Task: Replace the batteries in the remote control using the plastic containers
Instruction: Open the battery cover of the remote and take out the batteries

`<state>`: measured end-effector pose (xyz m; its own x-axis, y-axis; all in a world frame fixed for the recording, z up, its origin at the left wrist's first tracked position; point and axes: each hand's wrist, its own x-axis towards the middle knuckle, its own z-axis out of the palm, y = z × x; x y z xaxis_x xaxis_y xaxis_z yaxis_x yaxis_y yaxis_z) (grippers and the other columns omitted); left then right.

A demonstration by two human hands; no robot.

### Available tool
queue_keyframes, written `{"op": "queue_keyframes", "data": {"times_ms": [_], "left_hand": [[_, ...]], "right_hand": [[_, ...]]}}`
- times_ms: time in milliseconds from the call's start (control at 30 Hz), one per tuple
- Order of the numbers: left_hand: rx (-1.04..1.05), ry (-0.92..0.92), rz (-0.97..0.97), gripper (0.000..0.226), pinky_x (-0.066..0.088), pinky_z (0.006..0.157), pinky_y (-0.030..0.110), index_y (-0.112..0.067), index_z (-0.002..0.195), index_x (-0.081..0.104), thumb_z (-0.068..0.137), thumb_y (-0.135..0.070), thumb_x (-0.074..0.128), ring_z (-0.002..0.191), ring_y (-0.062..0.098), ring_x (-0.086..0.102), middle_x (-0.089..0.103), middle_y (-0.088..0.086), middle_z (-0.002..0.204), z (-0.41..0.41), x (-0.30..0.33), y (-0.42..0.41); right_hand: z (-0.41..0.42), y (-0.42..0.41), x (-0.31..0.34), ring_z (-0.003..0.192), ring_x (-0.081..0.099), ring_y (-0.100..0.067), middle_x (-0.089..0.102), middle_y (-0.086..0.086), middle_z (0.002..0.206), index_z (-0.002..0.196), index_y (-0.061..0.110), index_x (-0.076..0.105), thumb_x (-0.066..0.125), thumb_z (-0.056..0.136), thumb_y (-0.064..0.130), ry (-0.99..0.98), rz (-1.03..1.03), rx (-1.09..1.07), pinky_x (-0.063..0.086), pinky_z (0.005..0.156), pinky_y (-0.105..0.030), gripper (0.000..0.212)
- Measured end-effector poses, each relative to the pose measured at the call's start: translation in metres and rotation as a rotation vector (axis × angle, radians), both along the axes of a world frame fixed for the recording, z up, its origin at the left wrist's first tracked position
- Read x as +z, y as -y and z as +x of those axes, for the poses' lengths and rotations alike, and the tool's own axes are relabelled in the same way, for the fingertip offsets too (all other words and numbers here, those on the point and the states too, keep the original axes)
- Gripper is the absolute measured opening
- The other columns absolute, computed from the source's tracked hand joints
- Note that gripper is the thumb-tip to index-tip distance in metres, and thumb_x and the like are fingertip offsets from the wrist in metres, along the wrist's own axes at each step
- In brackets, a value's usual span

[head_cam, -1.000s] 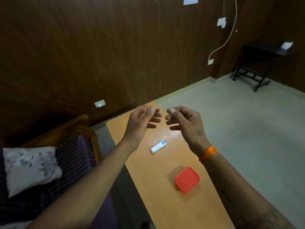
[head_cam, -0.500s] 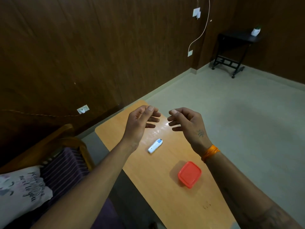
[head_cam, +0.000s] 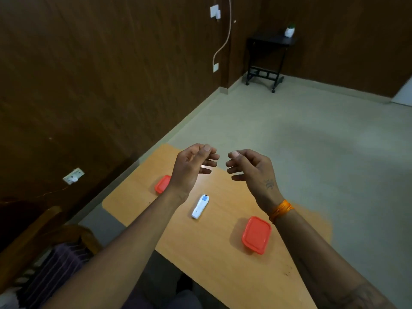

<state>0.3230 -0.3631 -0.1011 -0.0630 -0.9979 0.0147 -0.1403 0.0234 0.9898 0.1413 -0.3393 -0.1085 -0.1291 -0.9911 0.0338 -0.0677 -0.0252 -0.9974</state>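
I see the remote (head_cam: 200, 206) lying flat on the bench (head_cam: 214, 259), a slim white bar with a small blue-and-white panel at its far end and a tiny mark near its close end. It sits between two red-lidded boxes: one box (head_cam: 256, 234) at my right, near the wrist with the orange thread (head_cam: 281, 209), and another box (head_cam: 162, 184) at my left, partly hidden behind the forearm. Both lids look shut (I can't see what is inside). My left hand (head_cam: 191, 167) and right hand (head_cam: 250, 167) hover above the bench, apart from each other, fingers loosely curled and facing, holding nothing.
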Motion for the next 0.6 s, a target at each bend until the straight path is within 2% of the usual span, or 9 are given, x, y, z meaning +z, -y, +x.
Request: {"op": "queue_keyframes", "data": {"times_ms": [300, 600], "left_hand": [[-0.268, 0.037, 0.062, 0.033, 0.061, 0.088, 0.046, -0.010, 0.114, 0.072, 0.109, -0.033, 0.050, 0.099, 0.023, 0.077, 0.079, 0.005, 0.105, 0.056, -0.009, 0.057], [-0.308, 0.043, 0.129, 0.033, 0.060, 0.088, 0.050, -0.007, 0.113, 0.072, 0.110, -0.032, 0.050, 0.097, 0.027, 0.076, 0.079, 0.009, 0.105, 0.092, -0.033, 0.083]], "right_hand": [[0.068, 0.026, -0.010, 0.087, 0.075, -0.027, 0.078, -0.009, 0.091, 0.103, 0.010, 0.075, 0.060, 0.105, 0.029, 0.053, 0.074, -0.242, 0.064, 0.073, -0.040, 0.025], [0.097, 0.039, -0.035, 0.087, 0.075, -0.026, 0.078, -0.008, 0.090, 0.102, 0.012, 0.076, 0.059, 0.105, 0.031, 0.060, 0.139, -0.325, 0.064, 0.072, -0.040, 0.026]]}}
